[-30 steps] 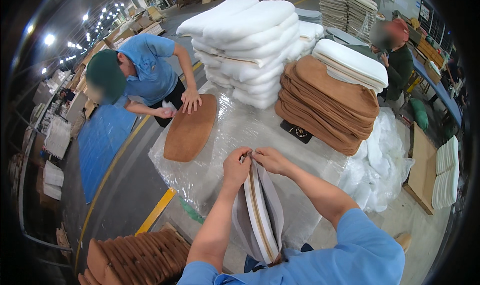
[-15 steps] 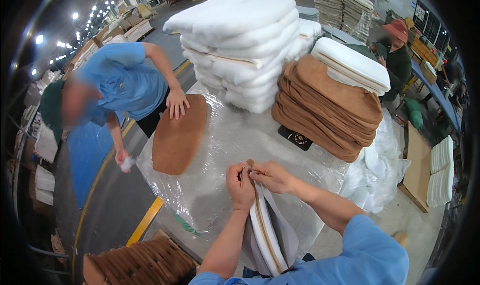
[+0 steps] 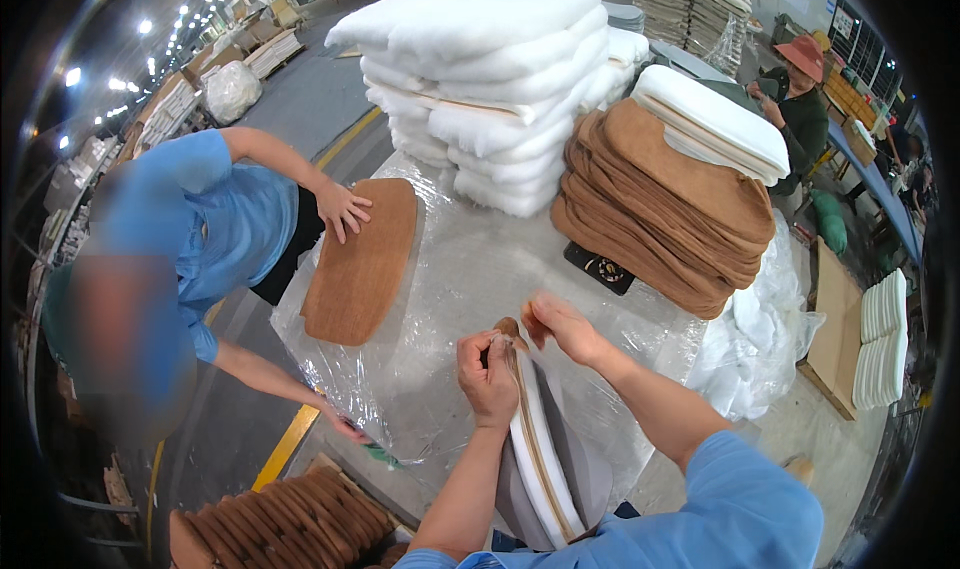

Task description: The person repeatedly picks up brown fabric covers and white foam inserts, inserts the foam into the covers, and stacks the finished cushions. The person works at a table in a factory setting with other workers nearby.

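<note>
Upright against my body stands a cushion in a cover (image 3: pixel 545 449), with white filling, a tan zipper strip down its edge and grey fabric along the sides. My left hand (image 3: pixel 487 384) is closed on the cover's upper end, where a small brown patch of cloth shows. Just to the right, apart from the cover, my right hand (image 3: pixel 560 327) has its fingers curled together. Whatever may be between those fingertips is too small to make out. Beyond my hands, a flat brown cushion (image 3: pixel 362 269) lies on the plastic-covered table (image 3: pixel 470 269), under a co-worker's hand (image 3: pixel 343 210).
White fluffy pads (image 3: pixel 490 79) stand in a tall pile at the back. Right of them are stacked brown covers (image 3: pixel 660 209) with white pads (image 3: pixel 712 124) and a black object (image 3: pixel 598 269) beside. Brown pieces (image 3: pixel 280 519) fill a container lower left. A co-worker (image 3: pixel 230 209) leans in.
My right hand has come off the cover's end and moved up and right. The co-worker on the left has bent lower, and their free hand has reached toward the table's near left edge.
</note>
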`<action>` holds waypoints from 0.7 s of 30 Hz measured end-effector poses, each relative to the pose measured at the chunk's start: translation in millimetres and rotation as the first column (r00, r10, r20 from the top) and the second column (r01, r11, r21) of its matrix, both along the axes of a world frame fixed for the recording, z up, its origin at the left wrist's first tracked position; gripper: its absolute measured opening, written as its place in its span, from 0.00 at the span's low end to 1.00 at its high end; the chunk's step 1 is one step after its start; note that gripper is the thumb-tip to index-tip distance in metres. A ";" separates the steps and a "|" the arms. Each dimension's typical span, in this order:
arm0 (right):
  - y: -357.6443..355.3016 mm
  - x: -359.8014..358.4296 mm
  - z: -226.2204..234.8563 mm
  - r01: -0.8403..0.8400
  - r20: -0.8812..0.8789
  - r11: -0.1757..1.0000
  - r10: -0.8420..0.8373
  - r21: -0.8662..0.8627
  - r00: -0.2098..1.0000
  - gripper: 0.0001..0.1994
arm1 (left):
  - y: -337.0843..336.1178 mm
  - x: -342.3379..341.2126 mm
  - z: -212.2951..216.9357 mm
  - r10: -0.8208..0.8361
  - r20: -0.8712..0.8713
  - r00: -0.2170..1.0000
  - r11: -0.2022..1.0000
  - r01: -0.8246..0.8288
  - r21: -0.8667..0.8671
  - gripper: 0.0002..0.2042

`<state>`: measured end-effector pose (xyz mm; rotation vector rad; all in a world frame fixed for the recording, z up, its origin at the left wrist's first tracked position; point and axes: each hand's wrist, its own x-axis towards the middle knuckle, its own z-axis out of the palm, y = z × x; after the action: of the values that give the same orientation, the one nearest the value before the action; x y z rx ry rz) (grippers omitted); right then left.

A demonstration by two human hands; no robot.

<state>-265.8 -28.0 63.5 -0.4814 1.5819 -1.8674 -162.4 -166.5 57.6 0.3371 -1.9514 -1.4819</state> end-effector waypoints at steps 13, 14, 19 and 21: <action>-40.6 -0.8 -24.6 0.003 -0.005 1.000 -0.003 0.003 1.000 0.14 | -19.9 11.4 8.6 -0.039 0.058 0.998 0.926 0.015 0.377 0.09; -30.3 -5.9 -28.7 0.048 -0.010 0.999 -0.047 0.019 0.999 0.14 | -18.4 16.2 13.9 -0.070 0.016 0.997 0.810 0.048 0.584 0.10; 20.9 -7.8 -43.5 0.225 0.104 0.965 -0.240 0.138 0.965 0.09 | -49.2 189.0 -45.5 -0.140 0.588 0.797 0.809 -0.251 0.532 0.14; 57.5 2.5 -58.6 0.265 0.173 0.959 -0.280 0.102 0.944 0.09 | -32.7 267.3 -54.2 -0.321 0.735 0.598 0.716 -0.355 0.601 0.17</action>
<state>-263.3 29.5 4.9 -0.0504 1.6524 -1.9775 104.8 -199.2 3.4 1.6567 -1.8163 -2.2967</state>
